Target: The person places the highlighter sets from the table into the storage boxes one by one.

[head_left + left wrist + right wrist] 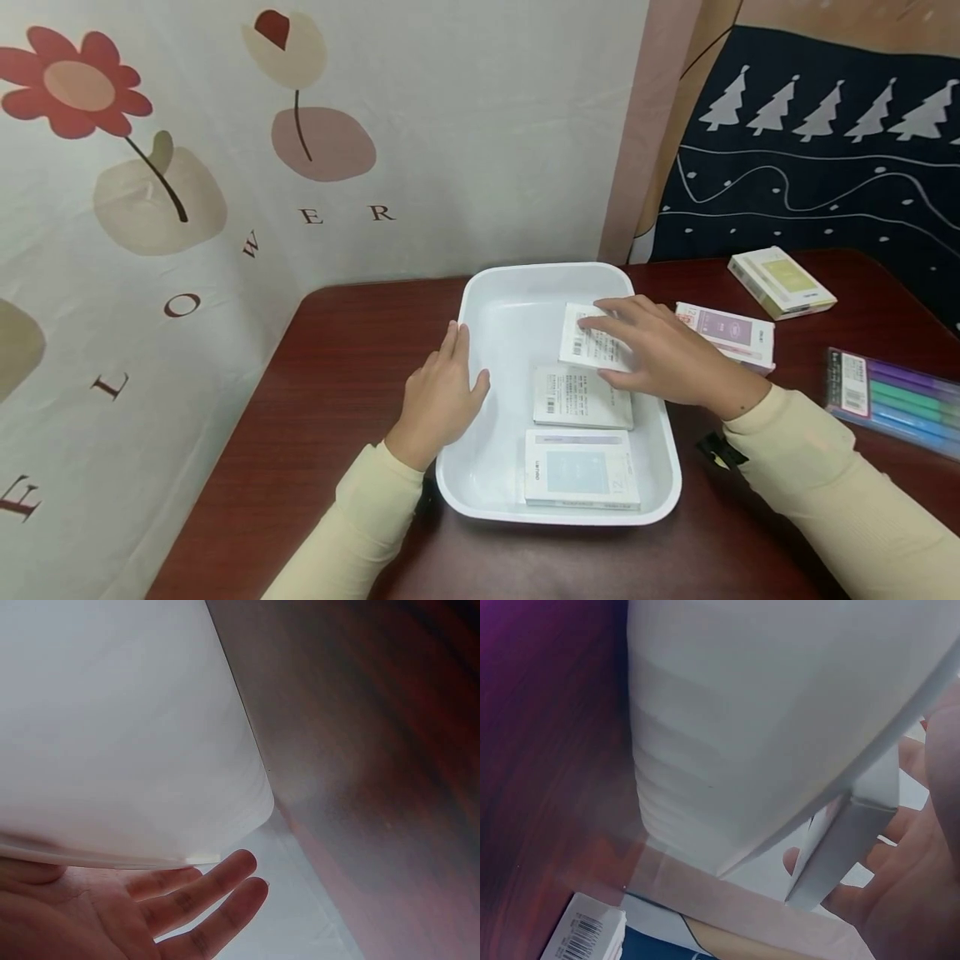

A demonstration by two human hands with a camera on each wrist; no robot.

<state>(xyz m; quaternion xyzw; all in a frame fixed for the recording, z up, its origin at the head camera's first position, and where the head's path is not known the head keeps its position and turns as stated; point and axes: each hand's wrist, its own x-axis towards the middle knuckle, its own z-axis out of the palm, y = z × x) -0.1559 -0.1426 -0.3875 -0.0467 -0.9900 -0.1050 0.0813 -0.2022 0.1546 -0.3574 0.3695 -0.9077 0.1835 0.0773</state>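
Observation:
A white plastic tray (495,467) stands on the table. My left hand (442,396) lies along its left rim, fingers straight; in the left wrist view the fingers (202,900) touch the tray's outer edge. My right hand (660,350) grips a flat white box with printed text and a barcode (588,346) inside the tray's right side. That box's grey-white side (847,847) shows beside the fingers in the right wrist view. Just below it, in the tray, lies another box printed side up (581,400). Nearest me is a box with a pale blue panel (577,471).
To the tray's right lie a purple-panelled box (738,333), partly behind my right hand, and a yellow-panelled box (787,283). A clear pack of coloured pens (900,400) lies farther right. A printed cloth (450,125) hangs behind the dark red table (337,367).

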